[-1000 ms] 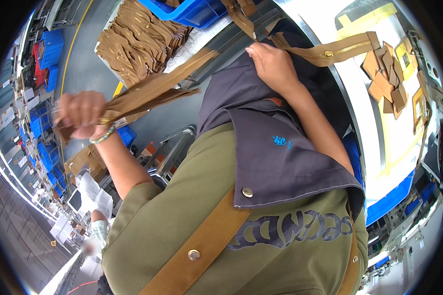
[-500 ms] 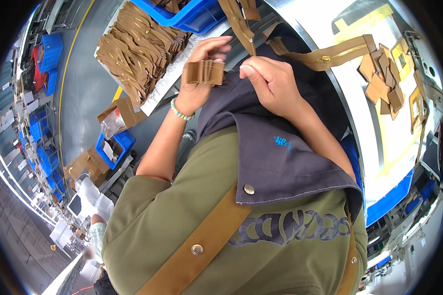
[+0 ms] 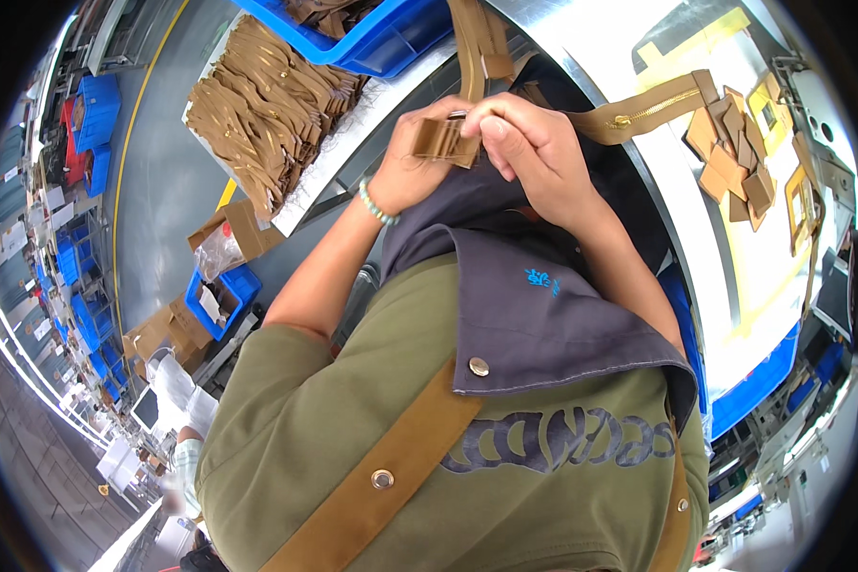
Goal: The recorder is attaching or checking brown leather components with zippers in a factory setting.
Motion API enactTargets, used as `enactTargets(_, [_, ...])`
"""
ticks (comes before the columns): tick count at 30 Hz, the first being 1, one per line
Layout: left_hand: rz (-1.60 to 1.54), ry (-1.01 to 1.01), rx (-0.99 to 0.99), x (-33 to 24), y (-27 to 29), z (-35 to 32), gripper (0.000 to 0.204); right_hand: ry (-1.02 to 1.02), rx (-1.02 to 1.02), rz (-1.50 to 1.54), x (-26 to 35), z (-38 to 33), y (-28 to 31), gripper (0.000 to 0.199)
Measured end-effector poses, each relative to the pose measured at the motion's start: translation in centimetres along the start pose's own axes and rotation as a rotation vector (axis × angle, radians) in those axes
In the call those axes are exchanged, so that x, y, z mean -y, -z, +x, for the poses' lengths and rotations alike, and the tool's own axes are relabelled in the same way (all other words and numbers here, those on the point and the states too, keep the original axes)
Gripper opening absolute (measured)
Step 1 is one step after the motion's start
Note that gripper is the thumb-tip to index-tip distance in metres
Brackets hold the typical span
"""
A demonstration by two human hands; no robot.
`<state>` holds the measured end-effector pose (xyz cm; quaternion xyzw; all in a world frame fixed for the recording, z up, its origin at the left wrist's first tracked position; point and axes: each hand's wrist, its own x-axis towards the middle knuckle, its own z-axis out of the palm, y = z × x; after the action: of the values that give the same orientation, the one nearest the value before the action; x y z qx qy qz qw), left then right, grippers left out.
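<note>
— What have my hands got?

— My left hand (image 3: 405, 172) and right hand (image 3: 529, 143) meet just above the grey apron (image 3: 543, 315). Both have their fingers closed on a small tan strap piece (image 3: 445, 141), pinched between them.

— Anything close by?

— A tan zipper strip (image 3: 643, 107) runs off to the right across the white table (image 3: 629, 38). A heap of tan strips (image 3: 257, 105) lies well to the left.

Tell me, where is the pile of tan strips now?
In the head view, the pile of tan strips lies at the upper left on a white table, left of the blue bin and up-left of the left hand.
</note>
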<state>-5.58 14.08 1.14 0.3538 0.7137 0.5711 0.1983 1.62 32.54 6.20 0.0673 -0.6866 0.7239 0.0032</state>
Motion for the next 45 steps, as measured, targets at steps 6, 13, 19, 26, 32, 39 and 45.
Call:
enactTargets(6, [0.369, 0.49, 0.058, -0.8, 0.8, -7.9, 0.024, -0.135, -0.051, 0.01, -4.4, -0.7, 0.7, 0.031])
enactTargets(13, [0.161, 0.455, 0.076, -3.2, 1.5, -8.4, 0.024, -0.09, 0.206, -0.118, -6.0, 0.0, -1.5, 0.036])
enactTargets(19, [0.281, 0.259, -0.162, -3.8, 3.0, -7.8, 0.022, 0.022, 0.372, -0.496, -6.2, 0.4, -1.7, 0.035])
enactTargets(26, [0.581, 0.061, -0.339, -3.7, 3.6, -6.6, 0.018, 0.165, 0.213, -0.818, -6.1, 0.4, -2.4, 0.034])
enactTargets(32, [0.544, -0.051, -0.26, -2.3, 4.6, -6.3, 0.023, 0.109, 0.097, -0.854, -5.4, 0.1, -2.2, 0.034])
enactTargets(39, [0.485, 0.065, -0.45, 0.2, 4.5, -6.0, 0.022, 0.12, 0.08, -0.496, -4.8, 0.2, -2.0, 0.035])
enactTargets(45, [0.405, 0.143, -0.327, -1.6, 3.6, -6.0, 0.02, 0.096, 0.093, -0.801, -5.8, 0.0, -2.4, 0.035])
